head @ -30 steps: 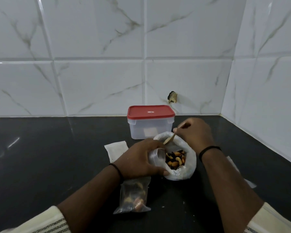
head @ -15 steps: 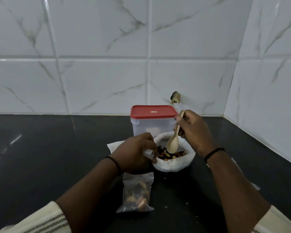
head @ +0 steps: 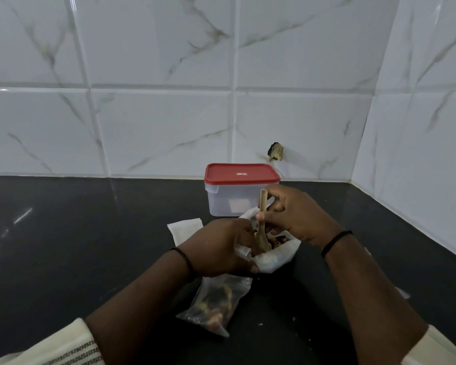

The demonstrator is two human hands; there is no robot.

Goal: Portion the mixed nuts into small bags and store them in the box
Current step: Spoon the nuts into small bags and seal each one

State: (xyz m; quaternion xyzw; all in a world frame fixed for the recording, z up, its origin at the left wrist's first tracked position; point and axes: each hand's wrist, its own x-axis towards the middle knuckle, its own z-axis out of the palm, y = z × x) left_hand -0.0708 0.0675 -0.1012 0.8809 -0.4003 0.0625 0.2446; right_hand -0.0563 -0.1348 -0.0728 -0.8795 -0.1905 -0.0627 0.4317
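1. Seen from a head camera looking down at a dark countertop (head: 63, 259) backed by white marble-look wall tiles (head: 156, 127).
2. Left hand (head: 221, 248) curled around the mouth of a small clear bag (head: 244, 252), holding it open right against the big white bag of nuts (head: 277, 259).
3. Right hand (head: 295, 219) pinching the handle of a wooden spoon (head: 261, 225), held nearly upright with the bowl down at the small bag's mouth; cannot tell whether nuts are on it.
4. Mixed nuts (head: 278, 239) visible, dark and tan, inside the big white bag, between the two hands.
5. Done so far, by the look of it: one filled bag (head: 216, 304) lying flat on the countertop just below the left hand, nuts showing through the plastic; cannot tell whether sealed.
6. In progress, most likely: spooning a portion into the small clear bag.
7. Waiting: flat empty bags (head: 186, 229) lying left of the white bag, partly hidden behind the left hand.
8. Not yet done: storing. Box (head: 229, 204) standing behind the hands near the wall, red lid (head: 241, 173) on; faint pale shape visible through its cloudy side, too unclear to name.
9. Judged early to midway: more portions left to fill, then lid off, bags in, lid back on.
10. Small crumbs (head: 261, 324) scattered on the countertop near the filled bag.
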